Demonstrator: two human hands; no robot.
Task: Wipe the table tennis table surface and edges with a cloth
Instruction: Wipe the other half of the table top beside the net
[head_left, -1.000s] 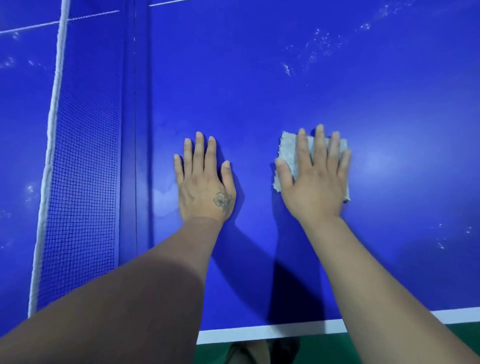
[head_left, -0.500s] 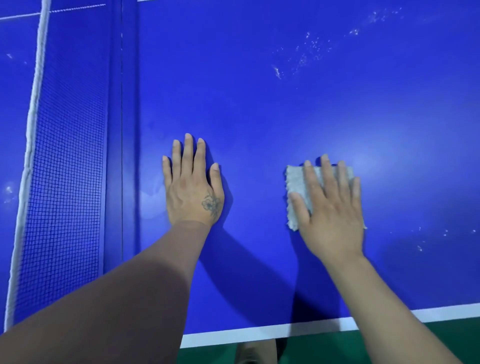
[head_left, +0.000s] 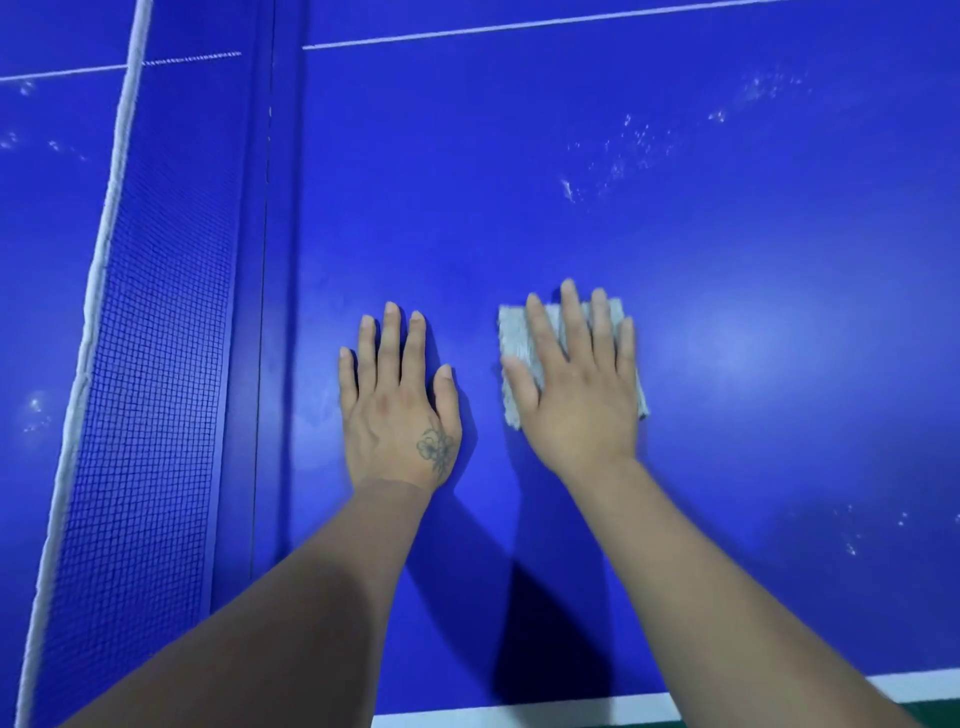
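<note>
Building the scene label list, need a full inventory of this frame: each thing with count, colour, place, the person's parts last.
table tennis table: 1, blue, fills most of the view
net: 1, dark mesh with a white top band, runs down the left side
white lines: 2 seen, one thin line across the top, one wide band along the near edge
white specks: scattered patches, upper right of the table, a few more at far right and beyond the net
cloth: 1, grey, flat on the table right of centre, under the right hand
floor: green strip, bottom right corner
left hand: 1, flat on the bare table, fingers straight, small tattoo near the thumb
right hand: 1, pressing flat on the cloth, fingers spread
</note>
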